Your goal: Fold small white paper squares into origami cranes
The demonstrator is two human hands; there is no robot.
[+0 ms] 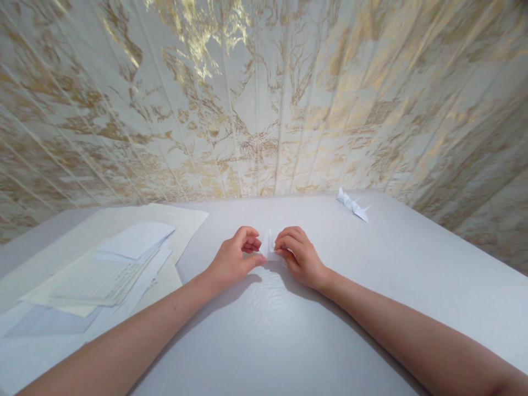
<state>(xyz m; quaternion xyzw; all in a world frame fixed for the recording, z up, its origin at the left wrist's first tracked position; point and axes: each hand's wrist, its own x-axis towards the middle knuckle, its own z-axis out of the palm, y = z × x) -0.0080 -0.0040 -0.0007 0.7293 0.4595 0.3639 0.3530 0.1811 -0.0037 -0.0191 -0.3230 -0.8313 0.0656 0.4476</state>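
Between my two hands, a little above the white table, is a small piece of folded white paper point(269, 247) with a narrow point standing up. My left hand point(239, 253) pinches its left side, the thumb along the lower edge and the other fingers curled behind. On the right side, my right hand point(301, 256) grips the paper between thumb and bent fingers. My fingertips cover part of both sides, so the full shape of the folds is hidden.
Folded white paper figures point(352, 205) lie in a row at the table's back right. Loose sheets, some printed, form a pile point(103, 275) on the left. A gold-patterned white curtain point(256, 110) hangs behind the table point(350, 352).
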